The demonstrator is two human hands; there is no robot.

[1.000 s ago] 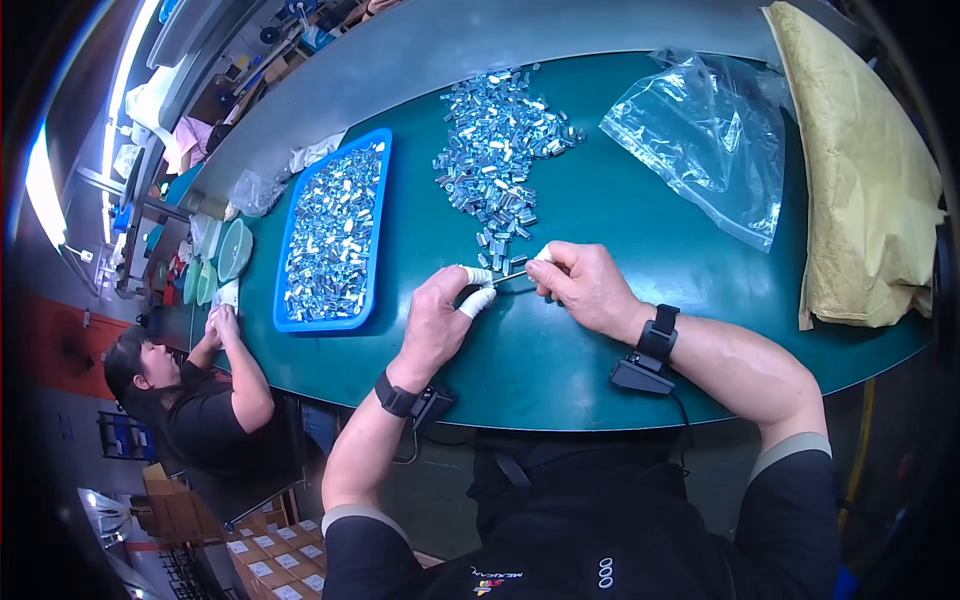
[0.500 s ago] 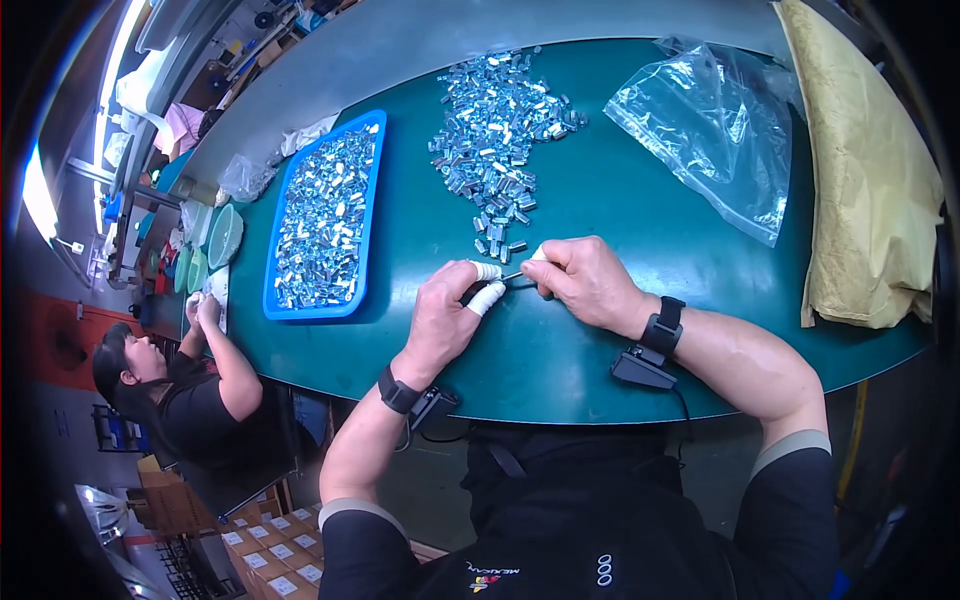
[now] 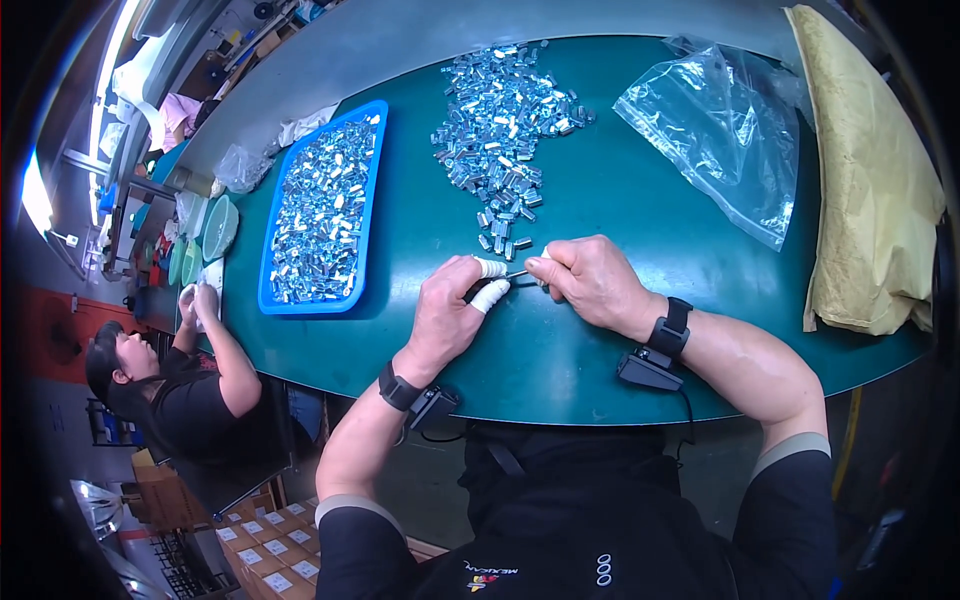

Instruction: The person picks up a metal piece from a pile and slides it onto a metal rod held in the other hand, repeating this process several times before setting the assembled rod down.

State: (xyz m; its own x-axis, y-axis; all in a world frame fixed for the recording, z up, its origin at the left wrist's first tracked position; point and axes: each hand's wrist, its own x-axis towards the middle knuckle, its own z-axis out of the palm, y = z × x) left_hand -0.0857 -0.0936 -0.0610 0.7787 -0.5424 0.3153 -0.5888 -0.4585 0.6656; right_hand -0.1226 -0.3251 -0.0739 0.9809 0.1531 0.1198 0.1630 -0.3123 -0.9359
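Observation:
My left hand (image 3: 448, 308) is closed in a pinch, its thumb and forefinger wrapped in white tape. Whatever sits between those taped tips is mostly hidden. My right hand (image 3: 600, 285) faces it, with thumb and fingers closed on a thin dark metal rod (image 3: 517, 274). The rod's other end runs in between the taped fingertips of my left hand. Just beyond both hands lies a loose pile of small shiny metal pieces (image 3: 500, 130), its narrow end trailing toward my fingers. To the left, a blue tray (image 3: 372, 215) holds many similar metal pieces.
A clear plastic bag (image 3: 715, 140) lies flat at the right, beside a yellowish paper sack (image 3: 865, 200). Green bowls (image 3: 220, 228) stand past the tray. At the left, a person (image 3: 200, 375) works at the green table (image 3: 560, 375). Cardboard boxes (image 3: 270, 550) are stacked below.
The whole view has shifted slightly. Both hands keep their pinch on either side of the rod, almost unmoved.

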